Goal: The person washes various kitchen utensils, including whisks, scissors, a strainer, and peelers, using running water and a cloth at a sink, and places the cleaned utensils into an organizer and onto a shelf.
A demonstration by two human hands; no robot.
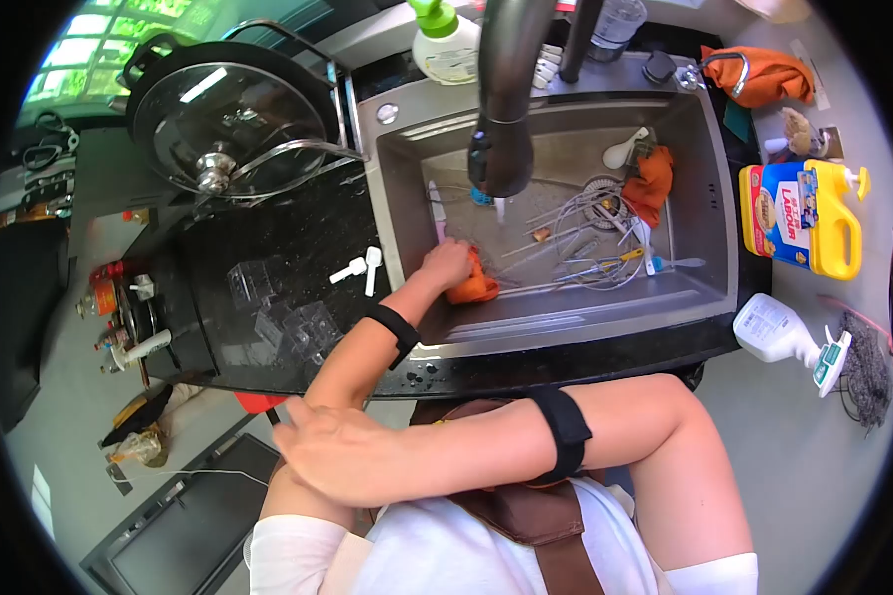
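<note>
In the sink (556, 327), my left hand (448, 262) closes on an orange cloth (475, 282) near the left wall. Just beyond its fingers a knife (437, 210) with a pale handle leans by that wall. My right arm crosses my body, and my right hand (339, 448) rests on my left arm near the elbow, holding no object, its fingers loosely apart. Further right in the sink lie several thin wire or stick-like utensils (575, 233), a white spoon (625, 149), a second orange cloth (650, 185) and a blue-tipped brush (677, 264).
A dark faucet (506, 119) hangs over the sink. On the left counter are a lidded wok (233, 119), white measuring spoons (371, 270) and clear plastic boxes (303, 327). A yellow detergent jug (804, 218) and white spray bottle (779, 327) are at right.
</note>
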